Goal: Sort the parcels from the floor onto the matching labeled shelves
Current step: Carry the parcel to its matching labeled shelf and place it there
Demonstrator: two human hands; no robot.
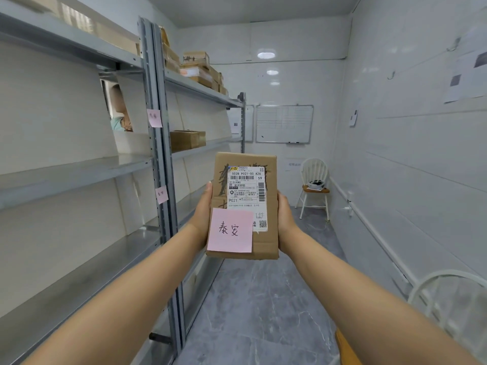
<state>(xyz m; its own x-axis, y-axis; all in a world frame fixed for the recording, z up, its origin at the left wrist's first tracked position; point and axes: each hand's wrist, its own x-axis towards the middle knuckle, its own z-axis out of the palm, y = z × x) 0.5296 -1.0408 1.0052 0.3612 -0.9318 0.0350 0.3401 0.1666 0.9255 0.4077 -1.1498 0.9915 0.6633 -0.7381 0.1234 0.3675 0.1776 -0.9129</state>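
Note:
I hold a brown cardboard parcel [271, 241] upright in front of me, at chest height above the aisle. It carries a white shipping label and a pink sticky note [229, 230] with handwritten characters. My left hand [204, 214] grips its left edge and my right hand [286, 219] grips its right edge. The grey metal shelving [160, 164] stands to my left. Two pink labels, an upper one [154, 118] and a lower one [161, 194], are stuck on its upright post.
Cardboard boxes [200, 71] fill the top shelf further along, and one box [187, 139] sits on the shelf below. A white chair [315, 188] stands by the back wall under a whiteboard [284, 123]. Another white chair [448, 301] is near right. A person shows through the shelf gap.

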